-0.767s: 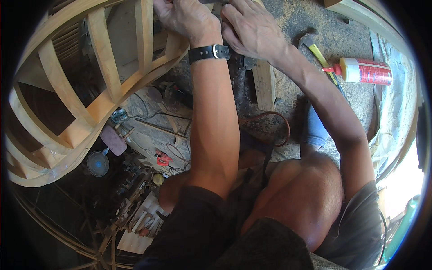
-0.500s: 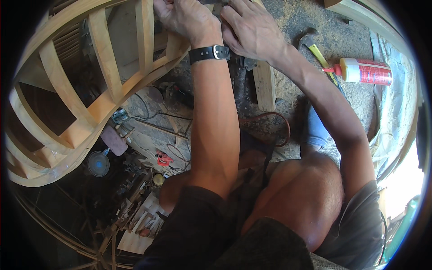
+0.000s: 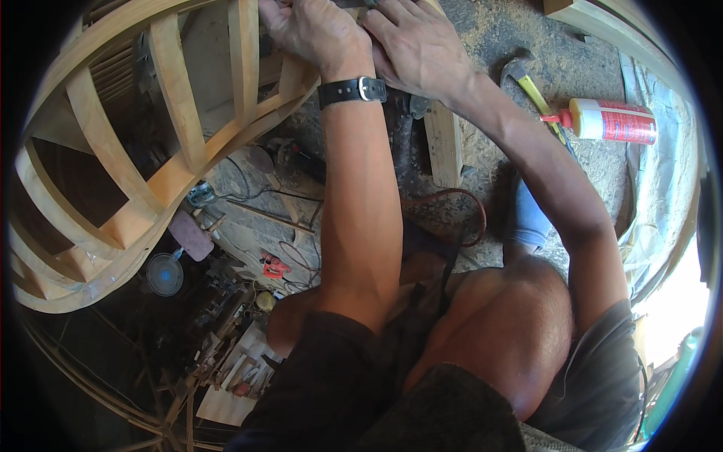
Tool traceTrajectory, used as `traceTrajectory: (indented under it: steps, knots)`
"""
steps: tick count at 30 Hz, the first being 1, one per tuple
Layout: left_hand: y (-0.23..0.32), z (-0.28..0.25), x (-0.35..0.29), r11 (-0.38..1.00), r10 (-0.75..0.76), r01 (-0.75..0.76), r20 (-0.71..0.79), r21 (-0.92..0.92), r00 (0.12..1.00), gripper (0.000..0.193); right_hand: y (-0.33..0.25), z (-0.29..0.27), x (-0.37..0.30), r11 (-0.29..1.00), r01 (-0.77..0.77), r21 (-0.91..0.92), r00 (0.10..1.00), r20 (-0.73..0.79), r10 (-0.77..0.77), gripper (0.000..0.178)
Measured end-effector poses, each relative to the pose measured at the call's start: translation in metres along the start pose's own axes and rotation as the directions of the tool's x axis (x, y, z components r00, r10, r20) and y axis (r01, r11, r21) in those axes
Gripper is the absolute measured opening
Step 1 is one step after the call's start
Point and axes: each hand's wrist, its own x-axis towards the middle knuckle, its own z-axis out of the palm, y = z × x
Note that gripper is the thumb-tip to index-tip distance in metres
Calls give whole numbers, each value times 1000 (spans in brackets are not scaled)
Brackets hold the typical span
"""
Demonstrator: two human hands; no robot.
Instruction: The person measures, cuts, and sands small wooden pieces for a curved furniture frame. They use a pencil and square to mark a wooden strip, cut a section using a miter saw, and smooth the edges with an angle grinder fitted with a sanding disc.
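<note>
At the top edge my left hand [image 3: 324, 34], with a black watch strap at its wrist, is closed beside a curved wooden frame [image 3: 177, 90] with several slats. Right next to it, my right hand [image 3: 422, 53] has its fingers bent down and closed. What the fingers grip is hidden by the hands and the picture's edge. Under the right hand a dark metal part [image 3: 416, 107] shows, and beside it a pale wooden piece [image 3: 443, 147] stretches toward me.
To the right lie a hammer [image 3: 533, 92] with a yellow handle and a red-and-white glue bottle [image 3: 614, 120]. A reddish-brown cord [image 3: 482, 218] loops near my knee. Wood scraps [image 3: 245, 369] and a small red tool [image 3: 274, 266] lie lower left. Sawdust covers the floor.
My right hand has shifted slightly left, closer to my left hand. Both hands stay at the top edge, and the things around them have not moved.
</note>
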Motion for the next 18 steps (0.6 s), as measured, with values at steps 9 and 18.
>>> traceTrajectory:
  steps: [9,18]
  knots:
    - [-9,-3,8,995,47,-46,4,-91,999,23,5,-6,-31,996,-34,-79,991,-131,23,25]
    - [-3,6,3,995,99,-100,-29,-11,995,21,11,48,-27,971,1,239,952,-296,72,50]
